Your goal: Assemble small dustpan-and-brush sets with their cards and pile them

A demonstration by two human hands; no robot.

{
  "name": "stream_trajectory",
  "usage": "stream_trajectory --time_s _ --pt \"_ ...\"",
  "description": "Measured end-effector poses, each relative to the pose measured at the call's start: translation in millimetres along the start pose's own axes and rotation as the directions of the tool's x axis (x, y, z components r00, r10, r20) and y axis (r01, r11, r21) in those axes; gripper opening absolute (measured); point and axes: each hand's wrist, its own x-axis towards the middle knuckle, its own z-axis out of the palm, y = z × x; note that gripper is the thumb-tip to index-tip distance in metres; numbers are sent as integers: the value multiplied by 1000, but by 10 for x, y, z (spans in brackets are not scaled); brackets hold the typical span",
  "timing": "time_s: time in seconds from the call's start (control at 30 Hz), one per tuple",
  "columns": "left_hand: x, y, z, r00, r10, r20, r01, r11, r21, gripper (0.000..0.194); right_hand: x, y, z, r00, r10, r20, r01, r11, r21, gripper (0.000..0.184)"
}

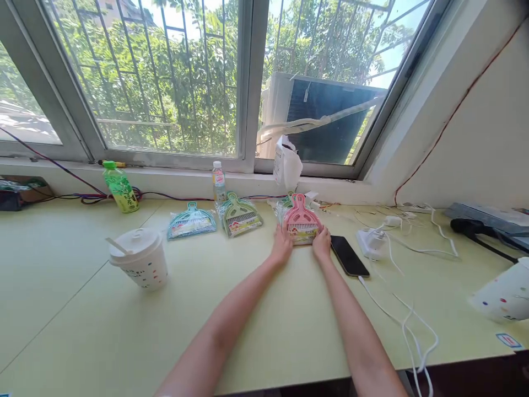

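Observation:
A pink mini dustpan and brush set (302,220) lies toward the back of the table, with a handle loop at its top and a printed label low on the front. My left hand (282,246) grips its left edge and my right hand (321,242) its right edge, fingers partly hidden. Behind the pink set, a green handle (288,199) and clear wrapping show. To the left lie a green dustpan set (240,215) in clear wrapping and a blue dustpan set (191,221).
A black phone (349,256) lies right of my right hand, near a white power strip (372,243) and loose cables. A lidded white cup (142,259) stands left, another cup (504,292) far right. Bottles (219,182) and a white packet (286,164) stand by the window.

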Motion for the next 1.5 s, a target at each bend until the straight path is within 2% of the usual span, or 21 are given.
stream_trajectory --time_s 0.1,0.27,0.47,0.63,0.77,0.97,1.07,1.17,1.27,1.4,1.5 --pt "125 9 16 999 -49 -11 50 995 83 71 83 -24 59 999 2 38 1 996 -88 52" --pt "358 -16 105 991 -66 -121 89 975 203 67 229 -103 142 997 63 34 -56 983 -176 50" --pt "491 -53 146 986 -70 -154 109 959 261 67 365 -81 246 996 86 -3 -85 987 -133 52" --pt "433 10 115 984 -113 -140 152 936 317 68 355 29 232 997 69 -40 -66 995 75 53" --pt "388 46 68 979 -124 -161 173 922 346 69 337 63 209 996 87 -38 -79 984 161 53" --pt "247 142 -14 990 -52 -132 88 956 280 80 356 43 195 985 158 -65 -140 966 216 50" --pt "73 246 -78 975 12 -222 68 935 349 76 317 17 160 986 146 -80 -126 967 220 50" --pt "-101 261 -332 931 126 -341 56 877 478 59 241 -15 101 987 126 -98 -107 978 179 49" --pt "-244 108 -829 934 132 -333 69 845 531 58 148 -47 4 986 116 -121 -103 989 109 47" --pt "-494 -168 -1556 963 45 -264 125 797 591 43 -9 -183 -210 978 -13 -208 22 999 41 44" --pt "-757 -204 -1865 985 13 -170 97 778 621 34 -198 -488 -377 941 -137 -309 128 991 -48 42"
